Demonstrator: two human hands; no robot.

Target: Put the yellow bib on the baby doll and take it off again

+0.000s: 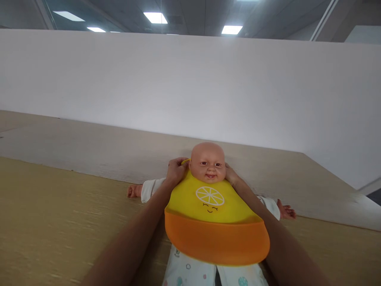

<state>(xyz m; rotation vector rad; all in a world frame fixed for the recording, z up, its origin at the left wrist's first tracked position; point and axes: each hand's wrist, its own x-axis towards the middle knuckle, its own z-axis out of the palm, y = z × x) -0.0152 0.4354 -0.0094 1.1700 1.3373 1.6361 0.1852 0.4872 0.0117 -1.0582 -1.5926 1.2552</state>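
Observation:
A baby doll (pixel 207 153) lies on its back with both arms spread, dressed in white clothes with a small print. Over its chest is a yellow bib (pixel 190 202) with a lemon-slice face and an orange catch pocket (pixel 217 242). Beside the doll's head on the left, my left hand (pixel 177 169) pinches the yellow neck strap of the bib. On the other side of the head, my right hand (pixel 230 174) reaches behind the doll's neck. Its fingers are mostly hidden there, so what it grips does not show.
The doll rests on a wooden tabletop (pixel 59 214), with a paler board strip (pixel 89 143) behind it. A white partition (pixel 190 87) rises at the back. Ceiling lights (pixel 155 18) show above it.

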